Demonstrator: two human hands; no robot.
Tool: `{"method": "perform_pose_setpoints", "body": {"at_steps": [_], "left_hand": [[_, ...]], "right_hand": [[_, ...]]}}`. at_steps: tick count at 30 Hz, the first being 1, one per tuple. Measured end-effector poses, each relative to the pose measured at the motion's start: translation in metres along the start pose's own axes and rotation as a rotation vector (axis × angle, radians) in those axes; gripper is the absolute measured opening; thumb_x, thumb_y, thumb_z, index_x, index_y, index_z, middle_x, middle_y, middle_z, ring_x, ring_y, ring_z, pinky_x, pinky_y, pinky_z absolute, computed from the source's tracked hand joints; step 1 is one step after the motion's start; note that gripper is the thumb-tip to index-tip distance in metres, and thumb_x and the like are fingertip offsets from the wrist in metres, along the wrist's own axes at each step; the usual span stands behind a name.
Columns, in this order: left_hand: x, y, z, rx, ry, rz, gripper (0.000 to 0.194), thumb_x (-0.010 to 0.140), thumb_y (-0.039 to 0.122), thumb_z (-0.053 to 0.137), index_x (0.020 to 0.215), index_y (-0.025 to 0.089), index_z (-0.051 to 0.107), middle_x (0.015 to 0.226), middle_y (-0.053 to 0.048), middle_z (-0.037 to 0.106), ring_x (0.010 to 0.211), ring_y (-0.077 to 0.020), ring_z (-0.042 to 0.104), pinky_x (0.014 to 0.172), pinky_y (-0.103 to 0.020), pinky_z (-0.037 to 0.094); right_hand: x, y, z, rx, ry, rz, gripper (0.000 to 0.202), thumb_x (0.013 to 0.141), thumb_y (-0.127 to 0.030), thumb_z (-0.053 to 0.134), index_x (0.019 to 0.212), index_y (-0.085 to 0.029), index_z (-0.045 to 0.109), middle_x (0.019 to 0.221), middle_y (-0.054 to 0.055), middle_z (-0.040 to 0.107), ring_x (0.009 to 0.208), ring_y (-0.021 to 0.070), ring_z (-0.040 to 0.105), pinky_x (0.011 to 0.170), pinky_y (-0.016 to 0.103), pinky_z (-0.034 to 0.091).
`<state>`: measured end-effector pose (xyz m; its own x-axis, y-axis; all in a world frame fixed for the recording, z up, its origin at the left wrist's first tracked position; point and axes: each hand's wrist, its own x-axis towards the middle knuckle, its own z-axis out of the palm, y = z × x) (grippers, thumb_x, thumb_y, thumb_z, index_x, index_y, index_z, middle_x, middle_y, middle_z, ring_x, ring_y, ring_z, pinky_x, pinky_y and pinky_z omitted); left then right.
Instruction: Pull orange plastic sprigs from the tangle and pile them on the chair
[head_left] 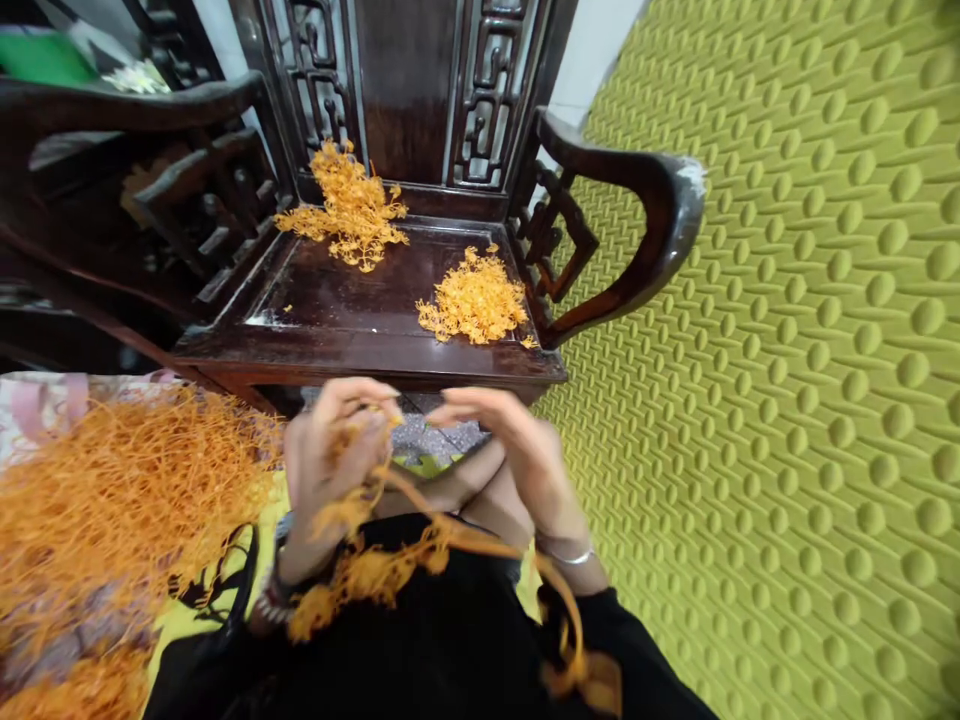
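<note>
My left hand (341, 450) is raised at the middle, its fingers curled round part of an orange strand (390, 570) with small frilly pieces. The strand hangs below it and runs right across my lap, blurred by motion. My right hand (510, 440) is level with it, a short gap away, fingers stretched out toward the left hand and holding nothing that shows. Beyond both hands, a dark wooden chair seat (330, 300) bears two heaps of orange frilly pieces, a taller one (349, 205) at the back left and a rounder one (476, 298) at the front right.
A large tangle of orange strands (135, 490) lies at the left on a patterned cloth. Dark curved armrests flank the seat, the right one (667, 220) beside a bumpy yellow-green surface (787, 430). A black cord (244, 580) lies near my left forearm.
</note>
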<state>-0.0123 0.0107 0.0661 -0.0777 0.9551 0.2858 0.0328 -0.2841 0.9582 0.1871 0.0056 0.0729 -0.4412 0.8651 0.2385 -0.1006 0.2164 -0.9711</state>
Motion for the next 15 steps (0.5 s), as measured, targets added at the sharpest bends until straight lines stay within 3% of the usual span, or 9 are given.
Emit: {"method": "perform_pose_setpoints", "body": {"at_steps": [3, 5, 7, 9, 12, 14, 15], "left_hand": [[-0.002, -0.018, 0.01, 0.087, -0.054, -0.083, 0.02, 0.09, 0.037, 0.056, 0.094, 0.018, 0.059, 0.074, 0.001, 0.058, 0.06, -0.0092, 0.052, 0.054, -0.019, 0.041], [0.0, -0.031, 0.012, 0.151, -0.103, -0.102, 0.02, 0.088, 0.037, 0.058, 0.094, 0.018, 0.059, 0.078, 0.001, 0.06, 0.066, -0.0107, 0.054, 0.059, -0.021, 0.042], [0.002, -0.045, 0.009, 0.183, -0.166, -0.093, 0.024, 0.085, 0.039, 0.061, 0.096, 0.018, 0.06, 0.077, 0.001, 0.059, 0.064, -0.0115, 0.053, 0.06, -0.022, 0.041], [0.003, -0.056, 0.002, 0.189, -0.198, -0.054, 0.029, 0.086, 0.042, 0.059, 0.102, 0.018, 0.06, 0.076, 0.0, 0.059, 0.064, -0.013, 0.053, 0.063, -0.025, 0.042], [0.001, -0.067, -0.006, 0.248, -0.127, 0.113, 0.038, 0.089, 0.048, 0.051, 0.113, 0.019, 0.058, 0.103, -0.007, 0.063, 0.1, -0.0216, 0.057, 0.091, -0.035, 0.043], [-0.005, -0.072, -0.01, 0.33, -0.004, 0.202, 0.039, 0.088, 0.046, 0.053, 0.117, 0.02, 0.057, 0.12, -0.009, 0.059, 0.123, -0.0261, 0.047, 0.107, -0.043, 0.033], [-0.008, -0.074, -0.011, 0.351, 0.057, 0.215, 0.036, 0.087, 0.044, 0.055, 0.114, 0.02, 0.057, 0.121, -0.009, 0.059, 0.125, -0.0264, 0.045, 0.108, -0.044, 0.031]], "right_hand": [[0.008, 0.038, 0.014, 0.279, -0.187, 0.104, 0.071, 0.08, -0.069, 0.052, 0.133, -0.021, 0.046, 0.118, 0.01, 0.061, 0.109, 0.0228, 0.058, 0.102, 0.042, 0.043], [0.01, 0.059, 0.02, 0.359, -0.196, 0.186, 0.064, 0.076, -0.054, 0.069, 0.128, -0.022, 0.048, 0.113, 0.007, 0.062, 0.102, 0.019, 0.061, 0.096, 0.037, 0.046], [0.01, 0.072, 0.022, 0.299, -0.16, 0.233, 0.046, 0.074, -0.039, 0.075, 0.112, -0.02, 0.057, 0.102, 0.004, 0.065, 0.093, 0.0147, 0.062, 0.09, 0.029, 0.048], [0.009, 0.078, 0.022, 0.24, -0.147, 0.269, 0.024, 0.08, -0.035, 0.07, 0.093, -0.017, 0.061, 0.085, 0.002, 0.066, 0.08, 0.0115, 0.062, 0.079, 0.024, 0.048], [0.004, 0.082, 0.023, 0.27, -0.078, 0.321, 0.026, 0.09, -0.041, 0.056, 0.088, -0.016, 0.061, 0.052, -0.005, 0.052, 0.046, 0.0066, 0.047, 0.052, 0.019, 0.04], [0.0, 0.085, 0.025, 0.251, 0.038, 0.334, 0.03, 0.092, -0.046, 0.052, 0.097, -0.017, 0.06, 0.043, -0.01, 0.036, 0.036, 0.0045, 0.029, 0.041, 0.018, 0.028], [-0.002, 0.087, 0.026, 0.199, 0.09, 0.33, 0.033, 0.092, -0.048, 0.051, 0.101, -0.018, 0.061, 0.044, -0.01, 0.034, 0.036, 0.0043, 0.024, 0.039, 0.018, 0.024]]}}
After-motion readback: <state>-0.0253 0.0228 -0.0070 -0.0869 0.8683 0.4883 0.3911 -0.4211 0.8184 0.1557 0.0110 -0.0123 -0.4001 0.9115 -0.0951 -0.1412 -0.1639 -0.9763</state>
